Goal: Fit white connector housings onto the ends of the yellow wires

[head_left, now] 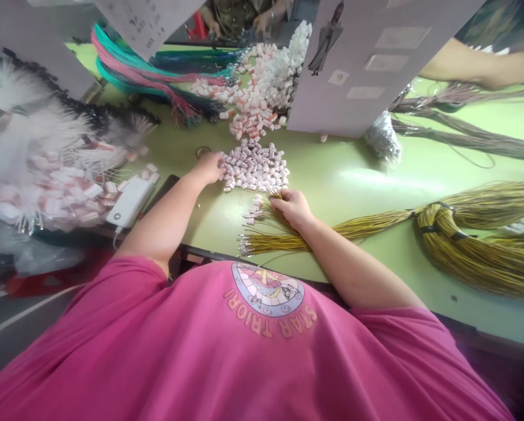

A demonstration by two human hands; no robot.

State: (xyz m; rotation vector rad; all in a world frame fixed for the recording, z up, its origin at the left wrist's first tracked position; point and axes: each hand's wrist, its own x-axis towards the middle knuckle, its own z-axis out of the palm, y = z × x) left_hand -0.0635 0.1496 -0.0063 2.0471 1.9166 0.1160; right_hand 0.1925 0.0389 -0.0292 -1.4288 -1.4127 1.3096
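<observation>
My left hand is at the left edge of a pile of small white plastic connector housings. Its fingers are curled against the pile, and what they pinch, if anything, is hidden. Just right of the pile, my right hand is closed around several thin wires, their tips poking out past the thumb. Below that hand a bundle of yellow and black wires lies on the table, its bare metal ends pointing left. A few housings lie apart, between the pile and the wire ends.
A larger heap of white and orange connectors lies behind the pile, beside teal and pink wires. White-wired connectors and a white power bank are at left. A coiled yellow wire bundle lies right. Another person's arm shows behind a partition.
</observation>
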